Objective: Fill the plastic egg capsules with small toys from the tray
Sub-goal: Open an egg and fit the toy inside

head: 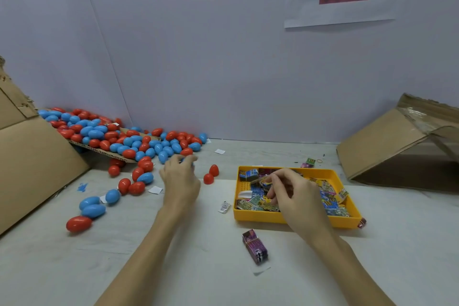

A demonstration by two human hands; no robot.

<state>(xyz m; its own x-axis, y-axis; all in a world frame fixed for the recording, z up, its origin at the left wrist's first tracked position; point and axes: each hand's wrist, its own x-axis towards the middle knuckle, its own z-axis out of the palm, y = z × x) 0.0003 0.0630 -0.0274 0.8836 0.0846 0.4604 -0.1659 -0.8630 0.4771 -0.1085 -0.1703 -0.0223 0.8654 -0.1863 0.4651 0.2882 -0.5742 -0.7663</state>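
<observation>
Centrally, our left hand (181,176) curls round a light, slippery blue egg capsule (188,163); our right hand (285,191) pinches flimsy toy packets (258,200) in the yellow tray (293,221), lower right.

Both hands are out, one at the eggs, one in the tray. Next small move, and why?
Probably lift the right hand out of the yellow tray with one toy packet and bring it toward the left hand. The right fingers are curled down among the packets, and the left hand is at the edge of the egg pile, seemingly on a blue egg.
</observation>
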